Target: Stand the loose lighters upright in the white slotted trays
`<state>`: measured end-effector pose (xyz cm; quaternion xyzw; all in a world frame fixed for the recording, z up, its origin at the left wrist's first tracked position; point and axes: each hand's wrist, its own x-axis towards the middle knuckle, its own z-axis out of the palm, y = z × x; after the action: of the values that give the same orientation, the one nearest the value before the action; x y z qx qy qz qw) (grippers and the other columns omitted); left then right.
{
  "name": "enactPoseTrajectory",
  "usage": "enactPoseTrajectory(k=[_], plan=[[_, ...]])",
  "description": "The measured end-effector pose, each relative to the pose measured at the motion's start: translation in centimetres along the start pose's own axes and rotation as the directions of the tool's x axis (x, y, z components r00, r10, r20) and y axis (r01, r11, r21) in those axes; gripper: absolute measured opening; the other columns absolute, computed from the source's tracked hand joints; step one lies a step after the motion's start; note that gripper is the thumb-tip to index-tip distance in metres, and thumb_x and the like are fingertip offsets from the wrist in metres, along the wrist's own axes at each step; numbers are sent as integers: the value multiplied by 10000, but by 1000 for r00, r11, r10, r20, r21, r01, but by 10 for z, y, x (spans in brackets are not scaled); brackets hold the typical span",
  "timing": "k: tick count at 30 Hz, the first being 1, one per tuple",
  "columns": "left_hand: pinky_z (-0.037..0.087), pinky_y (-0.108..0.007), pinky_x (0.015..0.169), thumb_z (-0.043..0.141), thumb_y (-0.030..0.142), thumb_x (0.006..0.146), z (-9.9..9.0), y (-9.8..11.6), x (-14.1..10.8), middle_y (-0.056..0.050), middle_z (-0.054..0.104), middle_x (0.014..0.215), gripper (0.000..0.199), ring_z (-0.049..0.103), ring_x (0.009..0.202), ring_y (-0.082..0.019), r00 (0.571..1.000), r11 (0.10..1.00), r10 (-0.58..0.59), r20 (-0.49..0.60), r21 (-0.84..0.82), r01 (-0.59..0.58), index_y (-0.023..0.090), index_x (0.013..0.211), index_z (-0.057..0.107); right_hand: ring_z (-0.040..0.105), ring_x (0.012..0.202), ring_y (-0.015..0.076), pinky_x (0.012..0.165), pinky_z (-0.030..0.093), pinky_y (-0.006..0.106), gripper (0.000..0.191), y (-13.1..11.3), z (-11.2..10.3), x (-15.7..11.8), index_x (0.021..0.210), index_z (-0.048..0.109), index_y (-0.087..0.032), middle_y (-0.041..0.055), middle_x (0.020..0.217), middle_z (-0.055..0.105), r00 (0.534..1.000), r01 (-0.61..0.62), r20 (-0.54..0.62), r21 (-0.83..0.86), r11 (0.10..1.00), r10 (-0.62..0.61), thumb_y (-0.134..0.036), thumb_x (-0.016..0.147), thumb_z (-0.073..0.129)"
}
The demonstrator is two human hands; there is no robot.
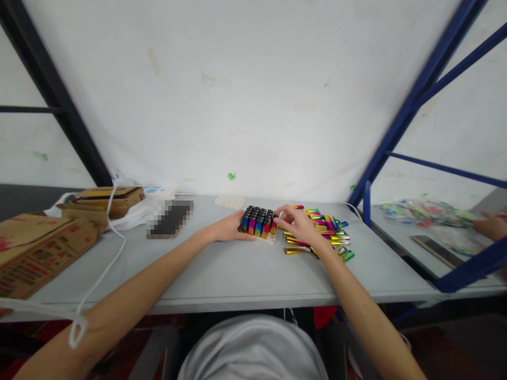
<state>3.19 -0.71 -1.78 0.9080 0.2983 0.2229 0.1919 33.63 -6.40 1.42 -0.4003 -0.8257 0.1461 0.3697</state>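
Observation:
A block of upright lighters (257, 224) with black tops and shiny rainbow-coloured bodies stands in rows in a clear tray (271, 238) on the grey table. My left hand (232, 227) is wrapped around the left side of this block, thumb along the front. At its right edge, my right hand (296, 224) has thumb and forefinger closed at the top of a lighter; the fingers partly hide it. Just beside and beneath my right hand spreads a loose pile of shiny coloured pieces (335, 237), gold, red, green and blue, lying flat in several directions.
Behind the block lies an empty white holed tray (229, 201). A phone (171, 219) rests to the left, near cardboard boxes (51, 245) and a white cable (114, 227). Blue frame bars (415, 100) rise at right; beyond them are plastic bags (428, 214) and another person's hand (491, 226).

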Motion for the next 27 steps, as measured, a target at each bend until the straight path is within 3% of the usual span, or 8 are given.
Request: enactPoseTrajectory(k=[6,10,15,18,21,24,27], plan=[[450,-491,1228,839,661,831,0,0,0,-133,668,1432,726,617,1322,-370,1000,1000,-4,2,-10,4,195,1367,691,645,729,217,767,495,333,251,28,-15,4,1088,696,-186,47,801,702,958,-121,-284,-284,951,37,-370,1067,526],[447,-489,1230,824,693,826,0,1,1,-142,660,1442,761,613,1332,-373,1000,1000,-28,13,-4,28,181,1371,681,690,1024,295,968,523,396,253,61,-28,-2,1174,709,-147,164,1073,739,931,-298,-334,-470,831,145,-234,1011,535],[433,-485,1240,818,711,819,-1,2,1,-139,657,1456,766,607,1352,-379,999,999,-42,16,-3,42,183,1359,692,660,1243,338,1115,491,432,337,84,-35,-11,1269,729,-115,217,1300,715,885,-464,-268,-588,663,382,-232,1038,512],[439,-480,1237,823,707,815,0,1,0,-132,667,1438,748,613,1343,-376,999,999,-34,6,-5,34,189,1341,702,621,1353,333,1182,460,440,416,89,-33,-7,1391,683,-93,224,1430,679,898,-423,-185,-616,665,400,-212,1054,470],[451,-481,1228,820,701,821,0,1,0,-139,672,1419,752,622,1324,-367,1000,1000,-28,2,-1,28,186,1354,692,494,1520,325,1255,399,480,518,92,-25,0,1543,575,-92,215,1631,537,915,-349,-79,-649,676,397,-163,1053,422],[459,-494,1219,823,703,817,0,0,1,-148,671,1420,754,626,1318,-376,1000,1000,-29,5,2,29,181,1345,695,337,1626,350,1284,331,611,594,89,-14,7,1641,459,-113,184,1751,371,889,-328,17,-673,663,457,-137,1056,363],[465,-489,1209,811,710,827,0,1,1,-150,674,1419,764,629,1313,-380,1000,1000,-18,3,12,18,174,1359,693,339,1625,344,1279,304,656,604,85,-7,12,1651,437,-138,175,1757,362,857,-337,73,-672,660,511,-119,1060,318]])
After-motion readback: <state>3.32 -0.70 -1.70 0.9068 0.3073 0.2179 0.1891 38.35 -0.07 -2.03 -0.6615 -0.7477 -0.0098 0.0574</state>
